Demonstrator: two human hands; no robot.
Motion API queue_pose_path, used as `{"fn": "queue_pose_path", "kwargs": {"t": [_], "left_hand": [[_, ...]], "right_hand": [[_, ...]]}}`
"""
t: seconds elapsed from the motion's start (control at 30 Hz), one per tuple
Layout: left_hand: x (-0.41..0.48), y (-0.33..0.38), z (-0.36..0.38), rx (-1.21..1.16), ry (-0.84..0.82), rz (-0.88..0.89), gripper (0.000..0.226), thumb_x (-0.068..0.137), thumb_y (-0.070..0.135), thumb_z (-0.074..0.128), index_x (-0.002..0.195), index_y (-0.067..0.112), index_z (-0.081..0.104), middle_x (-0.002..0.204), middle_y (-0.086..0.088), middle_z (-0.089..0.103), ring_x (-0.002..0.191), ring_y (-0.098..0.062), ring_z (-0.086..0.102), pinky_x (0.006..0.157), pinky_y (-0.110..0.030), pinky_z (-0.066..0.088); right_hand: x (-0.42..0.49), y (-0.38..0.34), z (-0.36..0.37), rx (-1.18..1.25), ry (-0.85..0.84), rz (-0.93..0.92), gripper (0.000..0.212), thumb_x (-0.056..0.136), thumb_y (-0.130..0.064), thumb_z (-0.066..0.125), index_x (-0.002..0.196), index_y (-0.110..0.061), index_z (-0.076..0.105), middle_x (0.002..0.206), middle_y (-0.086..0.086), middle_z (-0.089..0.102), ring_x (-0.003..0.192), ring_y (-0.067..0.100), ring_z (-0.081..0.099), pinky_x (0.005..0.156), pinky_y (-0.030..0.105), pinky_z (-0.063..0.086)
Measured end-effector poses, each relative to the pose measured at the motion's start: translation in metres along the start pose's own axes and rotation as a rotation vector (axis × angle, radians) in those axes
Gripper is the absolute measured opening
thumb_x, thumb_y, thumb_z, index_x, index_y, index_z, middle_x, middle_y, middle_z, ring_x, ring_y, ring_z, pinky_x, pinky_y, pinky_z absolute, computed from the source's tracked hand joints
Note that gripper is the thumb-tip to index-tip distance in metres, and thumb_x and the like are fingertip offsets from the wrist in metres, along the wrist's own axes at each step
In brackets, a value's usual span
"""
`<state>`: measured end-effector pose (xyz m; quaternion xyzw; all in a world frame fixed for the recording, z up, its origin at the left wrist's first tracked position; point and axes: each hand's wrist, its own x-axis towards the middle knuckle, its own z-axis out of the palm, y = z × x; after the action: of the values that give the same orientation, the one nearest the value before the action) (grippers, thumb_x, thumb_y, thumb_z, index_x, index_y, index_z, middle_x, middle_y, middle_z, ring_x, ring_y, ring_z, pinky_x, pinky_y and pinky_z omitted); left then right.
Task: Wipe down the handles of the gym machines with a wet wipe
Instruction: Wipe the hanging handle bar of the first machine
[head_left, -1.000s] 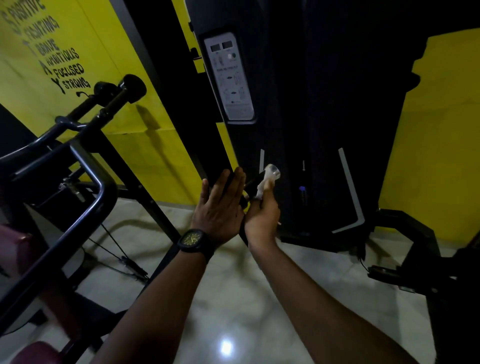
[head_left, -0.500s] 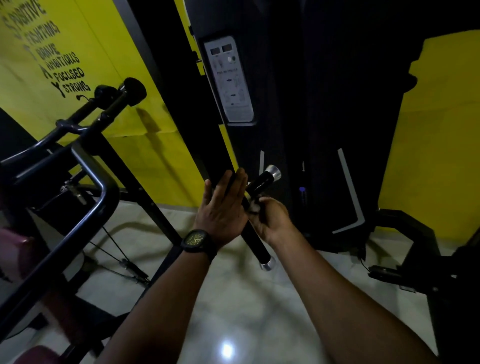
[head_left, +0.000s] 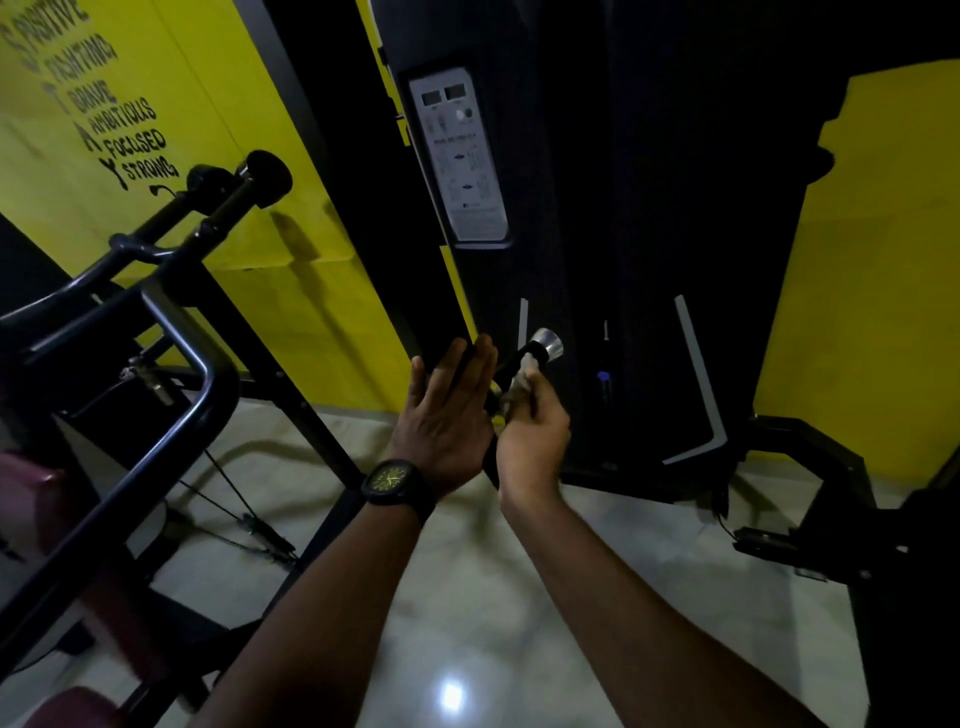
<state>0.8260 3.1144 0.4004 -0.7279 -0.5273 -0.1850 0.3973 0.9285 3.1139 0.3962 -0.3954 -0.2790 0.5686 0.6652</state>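
– Since half a second ago the right hand (head_left: 532, 431) has slid the wipe (head_left: 519, 376) up the handle (head_left: 534, 357), close under its silver cap (head_left: 549, 343).
– And the left hand (head_left: 447, 415)?
– Flat, fingers straight, laid against the handle's left side; the right is curled round wipe and handle.
– Which way does the handle run?
– Slanting from between the two hands up and rightward; the right hand is nearer the cap.
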Motion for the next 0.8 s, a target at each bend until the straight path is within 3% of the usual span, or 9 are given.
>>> {"fn": "queue_pose_path", "kwargs": {"t": [0.07, 0.27, 0.43, 0.6, 0.8], "left_hand": [[-0.002, 0.001, -0.002, -0.089, 0.007, -0.024, 0.067, 0.086, 0.023, 0.048, 0.151, 0.009, 0.039, 0.159, -0.001, 0.029, 0.154, -0.012, -0.007, 0.124, -0.044, -0.007], [0.001, 0.014, -0.017, -0.236, 0.065, -0.099, 0.051, 0.094, 0.022, 0.046, 0.142, 0.005, 0.054, 0.150, -0.008, 0.050, 0.153, -0.017, 0.011, 0.125, -0.041, -0.004], [0.006, 0.028, -0.029, -0.478, 0.138, -0.229, 0.048, 0.100, 0.032, 0.037, 0.131, 0.008, 0.064, 0.132, -0.006, 0.065, 0.144, -0.022, 0.034, 0.123, -0.048, 0.013], [0.011, 0.035, -0.043, -0.773, 0.173, -0.368, 0.044, 0.097, 0.040, 0.044, 0.119, 0.012, 0.070, 0.116, -0.004, 0.071, 0.122, -0.023, 0.055, 0.123, -0.049, 0.012], [0.006, 0.046, -0.061, -1.012, 0.194, -0.395, 0.032, 0.095, 0.031, 0.050, 0.108, 0.017, 0.076, 0.093, 0.002, 0.074, 0.095, -0.013, 0.061, 0.124, -0.040, 0.007]], "right_hand": [[-0.002, -0.002, -0.006, -0.090, -0.049, -0.115, 0.036, 0.103, -0.006, 0.049, 0.129, -0.025, 0.064, 0.131, -0.005, 0.065, 0.124, 0.007, 0.058, 0.108, 0.036, 0.047], [-0.004, -0.019, -0.014, -0.194, -0.086, -0.234, 0.024, 0.102, -0.012, 0.051, 0.117, -0.021, 0.068, 0.109, -0.003, 0.071, 0.105, 0.010, 0.067, 0.098, 0.044, 0.053], [-0.023, -0.028, -0.022, -0.057, -0.151, -0.178, 0.023, 0.101, -0.008, 0.053, 0.114, -0.011, 0.072, 0.107, 0.006, 0.075, 0.105, 0.022, 0.070, 0.096, 0.044, 0.055], [-0.051, -0.038, -0.023, 0.109, -0.149, -0.101, 0.045, 0.104, -0.037, 0.040, 0.120, -0.008, 0.071, 0.122, 0.013, 0.070, 0.120, 0.027, 0.062, 0.107, 0.048, 0.045], [-0.076, -0.060, -0.027, 0.008, 0.018, -0.207, 0.023, 0.102, -0.009, 0.051, 0.114, -0.016, 0.070, 0.116, 0.009, 0.071, 0.111, 0.025, 0.067, 0.099, 0.045, 0.051]]}}
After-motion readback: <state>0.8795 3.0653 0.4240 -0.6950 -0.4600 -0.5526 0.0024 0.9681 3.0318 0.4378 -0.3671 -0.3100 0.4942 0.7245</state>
